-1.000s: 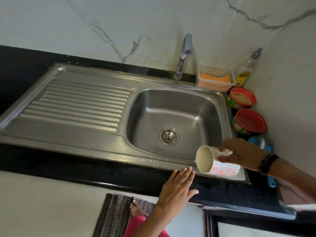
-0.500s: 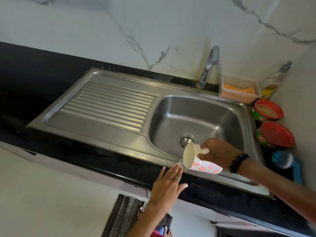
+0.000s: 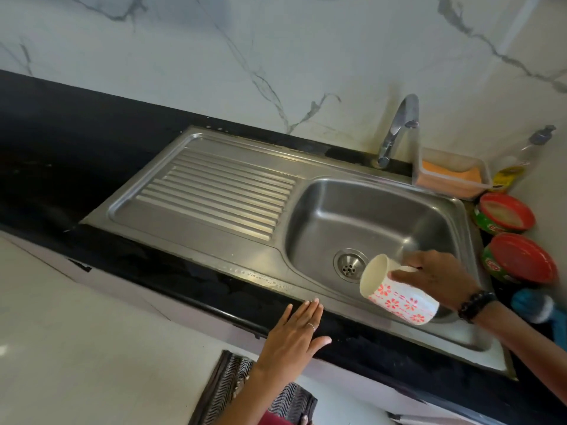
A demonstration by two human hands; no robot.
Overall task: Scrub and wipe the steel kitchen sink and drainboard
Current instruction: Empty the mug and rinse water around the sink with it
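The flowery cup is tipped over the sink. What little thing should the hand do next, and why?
Probably tip the cup a bit further towards the drainboard. The right hand holds it on its side, mouth facing left, and only the sink's front rim shows droplets; the ribs look dry, with scrubbing not yet begun.

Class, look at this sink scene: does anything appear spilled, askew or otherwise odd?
Little stands out. The right hand holds a floral mug tipped sideways over the basin, and water droplets bead on the sink's front rim.
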